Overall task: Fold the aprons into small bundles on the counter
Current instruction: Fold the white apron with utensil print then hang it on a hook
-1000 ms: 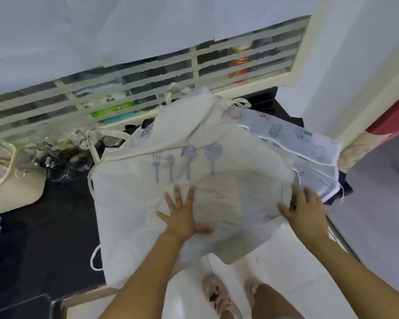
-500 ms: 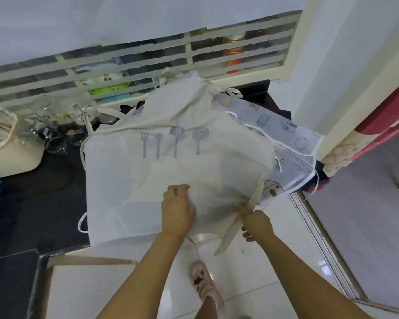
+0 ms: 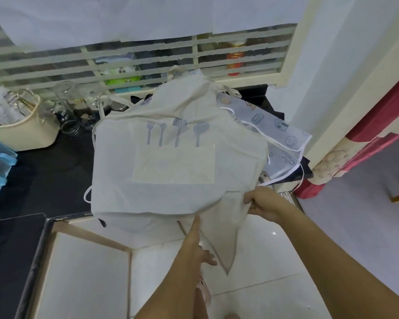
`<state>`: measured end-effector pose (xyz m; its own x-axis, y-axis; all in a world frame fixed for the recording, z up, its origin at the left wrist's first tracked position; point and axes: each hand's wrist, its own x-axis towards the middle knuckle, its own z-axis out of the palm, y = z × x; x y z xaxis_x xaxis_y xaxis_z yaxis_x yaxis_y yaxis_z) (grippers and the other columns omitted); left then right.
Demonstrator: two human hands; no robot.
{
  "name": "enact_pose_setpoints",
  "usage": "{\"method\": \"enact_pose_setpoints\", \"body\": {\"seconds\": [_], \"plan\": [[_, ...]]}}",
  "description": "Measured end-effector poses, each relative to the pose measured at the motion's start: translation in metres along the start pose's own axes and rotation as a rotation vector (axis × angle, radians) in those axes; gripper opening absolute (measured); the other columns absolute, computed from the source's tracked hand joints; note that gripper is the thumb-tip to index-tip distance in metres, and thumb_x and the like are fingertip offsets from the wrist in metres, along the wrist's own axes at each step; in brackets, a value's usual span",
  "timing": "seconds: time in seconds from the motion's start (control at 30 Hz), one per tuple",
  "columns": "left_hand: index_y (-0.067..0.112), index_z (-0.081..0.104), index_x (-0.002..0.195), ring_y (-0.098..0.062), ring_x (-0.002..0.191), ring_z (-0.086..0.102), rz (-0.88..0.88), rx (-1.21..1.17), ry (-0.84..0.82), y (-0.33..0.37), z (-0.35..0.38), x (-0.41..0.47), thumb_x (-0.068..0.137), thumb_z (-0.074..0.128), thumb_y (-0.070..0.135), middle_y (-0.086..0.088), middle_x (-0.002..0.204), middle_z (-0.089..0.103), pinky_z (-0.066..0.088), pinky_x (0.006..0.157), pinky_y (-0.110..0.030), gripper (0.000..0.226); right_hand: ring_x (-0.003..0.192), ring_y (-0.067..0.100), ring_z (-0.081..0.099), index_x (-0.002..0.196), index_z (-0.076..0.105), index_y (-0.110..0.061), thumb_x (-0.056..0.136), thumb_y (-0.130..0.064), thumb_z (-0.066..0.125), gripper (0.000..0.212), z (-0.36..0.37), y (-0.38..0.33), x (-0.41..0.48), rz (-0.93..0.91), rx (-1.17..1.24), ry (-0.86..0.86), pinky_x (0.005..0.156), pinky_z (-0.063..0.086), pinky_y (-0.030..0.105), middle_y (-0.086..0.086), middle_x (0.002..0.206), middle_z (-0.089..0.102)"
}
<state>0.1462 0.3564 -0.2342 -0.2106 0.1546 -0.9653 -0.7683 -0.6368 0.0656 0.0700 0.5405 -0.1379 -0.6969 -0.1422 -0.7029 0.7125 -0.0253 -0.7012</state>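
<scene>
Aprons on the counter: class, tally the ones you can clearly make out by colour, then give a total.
cream apron: 1
pale blue apron: 1
Total: 2
A dark cloth lies under them; whether it is another apron cannot be told.

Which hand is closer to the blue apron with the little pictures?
Right. The right hand pinches the edge of the cream apron, close beside the blue apron. The left arm reaches under the cream apron's hem farther left, with its hand hidden.
</scene>
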Motion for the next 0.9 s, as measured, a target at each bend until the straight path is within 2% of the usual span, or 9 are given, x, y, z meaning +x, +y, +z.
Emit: {"method": "enact_pose_setpoints", "body": {"seconds": [0.03, 0.13, 0.3, 0.37, 0.47, 0.6, 0.7, 0.83, 0.9], "plan": [[0.011, 0.038, 0.140, -0.045, 0.119, 0.046, -0.051, -0.150, -0.060, -0.010, 0.001, -0.001, 0.036, 0.087, 0.065, -0.021, 0.134, 0.047, 0.028, 0.101, -0.067, 0.127, 0.090, 0.028, 0.061, 0.113, 0.060, 0.003, 0.080, 0.018, 0.036, 0.043, -0.008, -0.001, -0.008, 0.003, 0.060, -0.035, 0.077, 0.054, 0.036, 0.016, 0.108, 0.065], [-0.001, 0.048, 0.120, -0.038, 0.101, 0.053, -0.043, -0.370, -0.218, -0.034, 0.008, -0.017, 0.071, 0.069, 0.064, -0.020, 0.111, 0.059, 0.029, 0.100, -0.062, 0.084, 0.081, 0.024, 0.065, 0.111, 0.062, -0.003, 0.083, 0.013, 0.035, 0.042, -0.026, 0.001, -0.027, 0.017, 0.214, -0.102, 0.069, 0.056, 0.031, 0.012, 0.107, 0.067], [0.003, 0.058, 0.126, -0.032, 0.106, 0.062, 0.192, -0.515, -0.230, -0.065, 0.023, -0.038, 0.089, 0.065, 0.017, -0.018, 0.108, 0.067, 0.056, 0.068, -0.050, 0.040, 0.079, 0.018, 0.073, 0.093, 0.074, -0.003, 0.095, -0.003, 0.043, 0.031, -0.044, 0.020, -0.045, -0.087, 0.629, -0.114, 0.071, 0.059, 0.029, 0.009, 0.093, 0.074], [0.004, 0.060, 0.122, -0.030, 0.101, 0.063, 0.243, -0.521, -0.241, -0.071, 0.027, -0.045, 0.089, 0.064, 0.010, -0.016, 0.103, 0.069, 0.057, 0.067, -0.047, 0.034, 0.082, 0.015, 0.072, 0.111, 0.065, -0.003, 0.093, -0.004, 0.049, 0.024, -0.052, 0.044, -0.047, -0.138, 0.692, -0.029, 0.073, 0.059, 0.026, 0.007, 0.093, 0.074], [0.006, 0.059, 0.119, -0.030, 0.106, 0.061, 0.293, -0.509, -0.293, -0.081, 0.031, -0.061, 0.089, 0.060, 0.002, -0.016, 0.110, 0.065, 0.051, 0.091, -0.049, 0.030, 0.092, 0.020, 0.069, 0.120, 0.060, -0.001, 0.074, -0.012, 0.069, 0.048, -0.047, 0.105, -0.066, -0.065, 0.429, -0.002, 0.080, 0.056, 0.033, 0.013, 0.110, 0.070], [0.001, 0.061, 0.107, -0.028, 0.090, 0.063, 0.311, -0.355, -0.281, -0.095, 0.028, -0.081, 0.089, 0.059, -0.002, -0.017, 0.101, 0.066, 0.059, 0.060, -0.038, 0.018, 0.121, 0.013, 0.052, 0.124, 0.055, -0.015, 0.080, -0.015, 0.075, 0.049, -0.025, 0.172, -0.102, -0.027, 0.395, -0.206, 0.102, 0.041, 0.030, 0.003, 0.139, 0.052], [-0.001, 0.063, 0.088, -0.022, 0.072, 0.065, 0.339, -0.205, -0.148, -0.103, 0.017, -0.090, 0.086, 0.066, 0.000, -0.012, 0.075, 0.071, 0.054, 0.060, -0.026, 0.003, 0.129, 0.008, 0.046, 0.134, 0.051, -0.018, 0.090, -0.036, 0.062, 0.049, 0.004, 0.170, -0.117, -0.079, 0.462, -0.295, 0.116, 0.023, 0.033, -0.005, 0.137, 0.055], [0.002, 0.064, 0.094, -0.021, 0.076, 0.064, 0.357, -0.236, -0.150, -0.103, -0.006, -0.099, 0.084, 0.068, 0.001, -0.012, 0.078, 0.071, 0.055, 0.057, -0.026, 0.011, 0.117, 0.025, 0.059, 0.131, 0.054, -0.004, 0.090, -0.019, 0.058, 0.043, 0.032, 0.146, -0.120, -0.072, 0.951, -0.060, 0.104, 0.045, 0.037, 0.014, 0.121, 0.065], [0.002, 0.063, 0.099, -0.027, 0.083, 0.064, 0.352, -0.365, -0.212, -0.096, -0.020, -0.105, 0.088, 0.063, 0.004, -0.015, 0.077, 0.072, 0.059, 0.060, -0.035, 0.010, 0.107, 0.025, 0.064, 0.127, 0.056, -0.004, 0.094, -0.010, 0.053, 0.034, 0.037, 0.137, -0.127, -0.126, 1.021, -0.043, 0.091, 0.053, 0.035, 0.013, 0.113, 0.069]]}}
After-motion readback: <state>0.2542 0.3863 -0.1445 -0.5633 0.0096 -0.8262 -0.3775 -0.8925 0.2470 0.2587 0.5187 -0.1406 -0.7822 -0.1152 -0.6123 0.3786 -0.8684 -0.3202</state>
